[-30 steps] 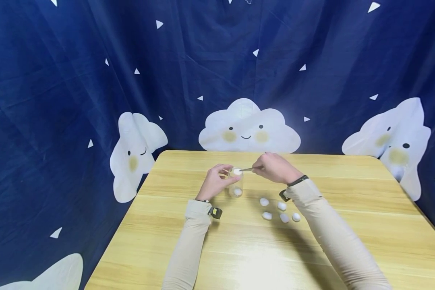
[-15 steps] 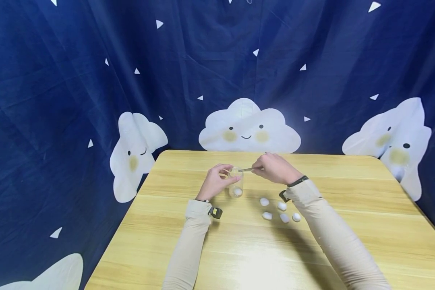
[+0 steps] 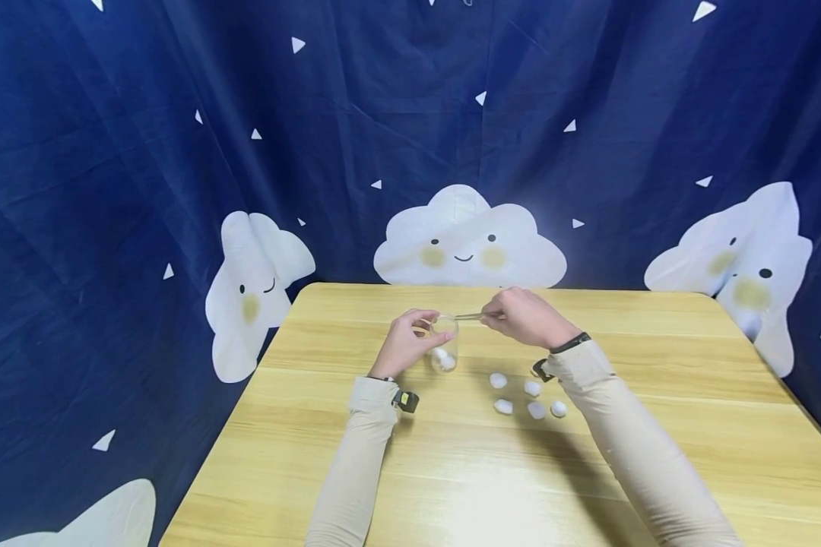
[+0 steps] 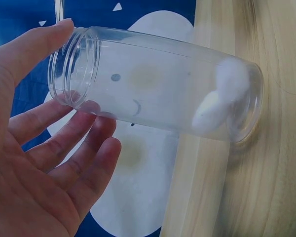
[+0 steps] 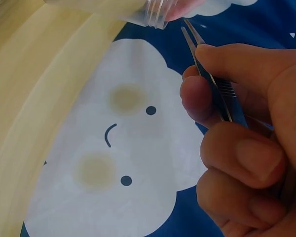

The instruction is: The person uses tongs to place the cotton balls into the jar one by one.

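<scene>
My left hand (image 3: 407, 342) grips a clear plastic jar (image 4: 153, 81) around its threaded neck, thumb on one side and fingertips on the other. The jar stands upright on the table with its mouth uncovered. Two white cotton balls (image 4: 222, 96) lie at its bottom. My right hand (image 3: 525, 317) pinches metal tweezers (image 5: 214, 84) between thumb and fingers. Their tips point at the jar's rim, slightly parted, with nothing between them in the right wrist view. Several more cotton balls (image 3: 532, 388) lie loose on the table to the right of the jar.
The wooden table (image 3: 301, 456) has its far edge just beyond the hands. Behind it hangs a dark blue curtain (image 3: 410, 114) printed with white clouds and triangles. Both wrists wear straps with small cameras.
A cotton ball at the tweezers' tips has dropped from the jar's mouth to its bottom, beside the one there. The right hand and tweezers have drawn slightly right. The left hand stays put.
</scene>
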Motion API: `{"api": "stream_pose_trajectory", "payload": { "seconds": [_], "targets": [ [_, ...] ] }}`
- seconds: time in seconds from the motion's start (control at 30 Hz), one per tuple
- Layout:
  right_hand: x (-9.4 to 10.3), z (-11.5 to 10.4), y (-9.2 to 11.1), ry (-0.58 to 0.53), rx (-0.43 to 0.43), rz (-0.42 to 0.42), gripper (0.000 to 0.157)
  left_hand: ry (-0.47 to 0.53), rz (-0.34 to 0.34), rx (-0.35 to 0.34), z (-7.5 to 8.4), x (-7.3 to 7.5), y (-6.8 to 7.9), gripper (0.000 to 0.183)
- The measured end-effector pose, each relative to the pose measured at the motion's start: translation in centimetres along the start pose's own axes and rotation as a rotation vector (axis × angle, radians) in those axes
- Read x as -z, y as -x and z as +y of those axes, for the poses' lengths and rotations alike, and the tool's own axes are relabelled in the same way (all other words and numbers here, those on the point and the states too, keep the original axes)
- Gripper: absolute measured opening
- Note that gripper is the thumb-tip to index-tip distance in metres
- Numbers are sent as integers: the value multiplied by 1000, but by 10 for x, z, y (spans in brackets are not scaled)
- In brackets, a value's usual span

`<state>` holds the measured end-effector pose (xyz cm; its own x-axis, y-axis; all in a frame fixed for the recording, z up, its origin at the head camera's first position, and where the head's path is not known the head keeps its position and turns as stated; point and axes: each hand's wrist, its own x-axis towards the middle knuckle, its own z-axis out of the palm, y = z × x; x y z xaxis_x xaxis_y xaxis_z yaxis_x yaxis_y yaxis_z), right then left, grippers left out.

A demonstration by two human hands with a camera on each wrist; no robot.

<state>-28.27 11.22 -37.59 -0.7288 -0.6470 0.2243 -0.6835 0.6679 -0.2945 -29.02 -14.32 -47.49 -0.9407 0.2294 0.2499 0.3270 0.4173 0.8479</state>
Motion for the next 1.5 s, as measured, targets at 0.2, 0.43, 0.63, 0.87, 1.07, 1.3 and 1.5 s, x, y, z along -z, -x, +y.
{"api": "stream_pose_trajectory", "payload": {
  "seconds": [0.2,0.43,0.63,0.87,1.07,1.3,1.5],
  "targets": [
    [1,6,8,-30,-40,9,41,-8,3,1,0,0,0,60],
    [1,16,19,-48,-83,25,42,-5,6,-14,-1,0,-1,61],
    [-1,21,29,-57,-120,23,38,-7,7,-8,0,0,0,60],
    [-5,28,41,-25,-162,39,21,-1,6,-13,-1,0,0,61],
    [-9,36,53,-8,-176,50,23,-2,6,-16,-2,0,-1,59],
    [-14,48,68,-36,-212,31,41,-5,0,-10,-1,0,-1,60],
    [-17,55,78,-94,-224,14,41,1,-5,2,-1,0,-1,59]
  ]
}}
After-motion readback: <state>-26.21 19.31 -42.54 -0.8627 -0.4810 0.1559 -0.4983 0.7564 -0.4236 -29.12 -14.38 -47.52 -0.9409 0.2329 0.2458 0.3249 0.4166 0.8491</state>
